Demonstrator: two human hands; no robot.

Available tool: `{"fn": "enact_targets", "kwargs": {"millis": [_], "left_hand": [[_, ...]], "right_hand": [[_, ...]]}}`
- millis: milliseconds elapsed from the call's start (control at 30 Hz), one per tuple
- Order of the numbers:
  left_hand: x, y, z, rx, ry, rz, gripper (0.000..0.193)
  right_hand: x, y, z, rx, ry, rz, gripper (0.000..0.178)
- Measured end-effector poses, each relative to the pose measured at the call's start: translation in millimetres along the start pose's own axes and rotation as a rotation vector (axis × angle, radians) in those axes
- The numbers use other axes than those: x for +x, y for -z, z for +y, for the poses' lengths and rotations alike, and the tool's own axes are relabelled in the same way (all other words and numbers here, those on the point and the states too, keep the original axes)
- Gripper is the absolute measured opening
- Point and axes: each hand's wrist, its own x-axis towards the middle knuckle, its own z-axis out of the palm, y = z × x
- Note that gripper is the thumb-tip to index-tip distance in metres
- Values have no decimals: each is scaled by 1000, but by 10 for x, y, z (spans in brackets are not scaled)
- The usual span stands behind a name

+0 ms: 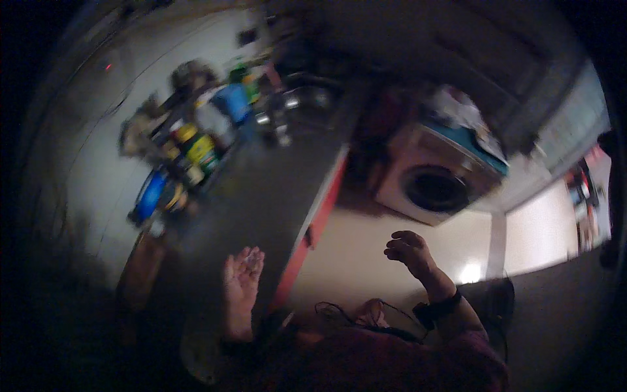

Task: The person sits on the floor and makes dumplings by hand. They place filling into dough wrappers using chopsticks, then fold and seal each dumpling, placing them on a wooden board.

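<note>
My left hand [241,281] is raised palm up over the near part of the dark countertop [261,196], its fingers loosely curled and apart. A pale glint shows near its fingers, but blur hides whether anything small lies there. Out over the light floor, my right hand [410,252] hangs in the air with bent, spread fingers and nothing visible in it. A dark band [439,310] is round the right wrist. Neither hand appears to touch the counter or its red front edge [330,193].
Bottles and packets crowd the counter along the wall, including a yellow-green container [198,149] and a blue item [151,195]. Metal vessels [297,101] stand farther back. A front-loading washing machine [431,179] stands right of the counter, with a pale cloth bundle [457,108] on top.
</note>
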Motion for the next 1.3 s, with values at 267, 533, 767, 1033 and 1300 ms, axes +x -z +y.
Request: {"fn": "enact_targets", "kwargs": {"millis": [267, 533, 767, 1033, 1300], "left_hand": [[-23, -4976, -5687, 55, 274, -153, 39], [149, -8076, -9698, 181, 629, -369, 36], [1635, -10280, -13097, 355, 876, -568, 39], [2408, -14297, -18290, 571, 1239, -789, 41], [976, -16556, -23860, 524, 1383, -969, 42]], "right_hand": [[-1200, 7605, -1944, 307, 240, 567, 38], [-1737, 11859, -2712, 589, 527, 803, 29], [-542, 14706, -3557, 526, 549, 973, 24], [-293, 19107, -4897, 681, 601, 1438, 20], [-1069, 24797, -5237, 536, 765, 1469, 33]]}}
